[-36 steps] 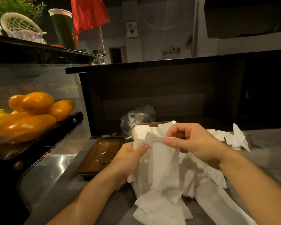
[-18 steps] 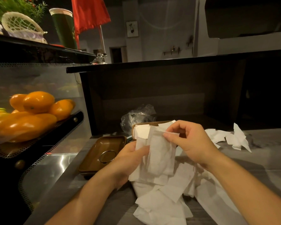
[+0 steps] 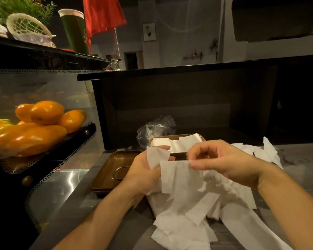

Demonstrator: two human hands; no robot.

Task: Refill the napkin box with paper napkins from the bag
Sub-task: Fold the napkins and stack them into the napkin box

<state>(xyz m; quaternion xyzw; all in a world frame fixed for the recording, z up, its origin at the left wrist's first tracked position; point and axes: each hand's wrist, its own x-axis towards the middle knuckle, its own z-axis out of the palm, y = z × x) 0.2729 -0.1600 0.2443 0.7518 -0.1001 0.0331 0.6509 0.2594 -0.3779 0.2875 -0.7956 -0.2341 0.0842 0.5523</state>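
Since the earlier frame, the right hand (image 3: 222, 163) has drawn its thin white paper napkin (image 3: 181, 177) rightward, away from the left hand (image 3: 145, 170), which grips a folded white napkin (image 3: 156, 156). Right thumb and forefinger pinch the sheet's top edge. The brown napkin box (image 3: 177, 141) sits just behind, partly filled.

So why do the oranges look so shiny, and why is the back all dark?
Head view: warm light glares off the oranges and steel counter; the dark cabinet behind sits in shadow; the wide lens bends the edges.
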